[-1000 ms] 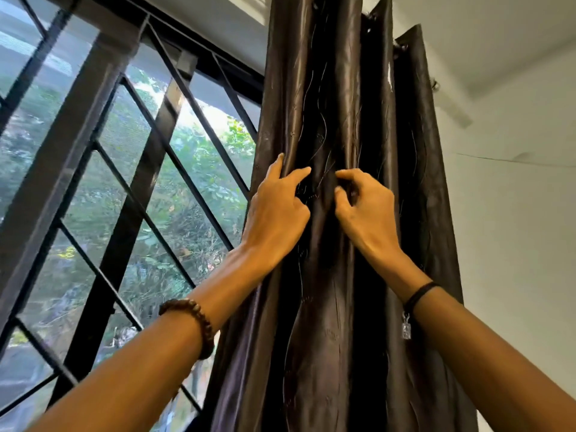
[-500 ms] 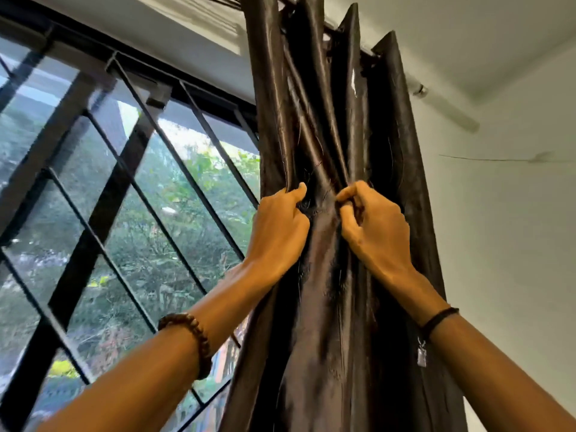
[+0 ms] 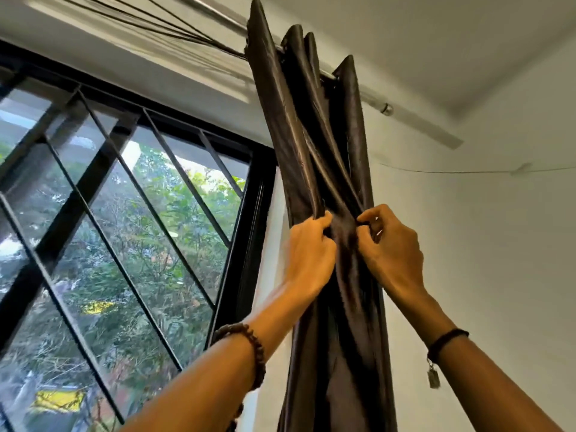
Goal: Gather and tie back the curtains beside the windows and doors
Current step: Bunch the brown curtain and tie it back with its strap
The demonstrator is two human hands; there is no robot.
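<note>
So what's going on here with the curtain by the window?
A person is bunching up a dark curtain that hangs from a rod beside a barred window. Both hands grip folds of the fabric at about the same height: the left hand on the window side, the right hand on the wall side. The curtain is gathered into a narrow column, but no tie is visible around it yet.
</note>
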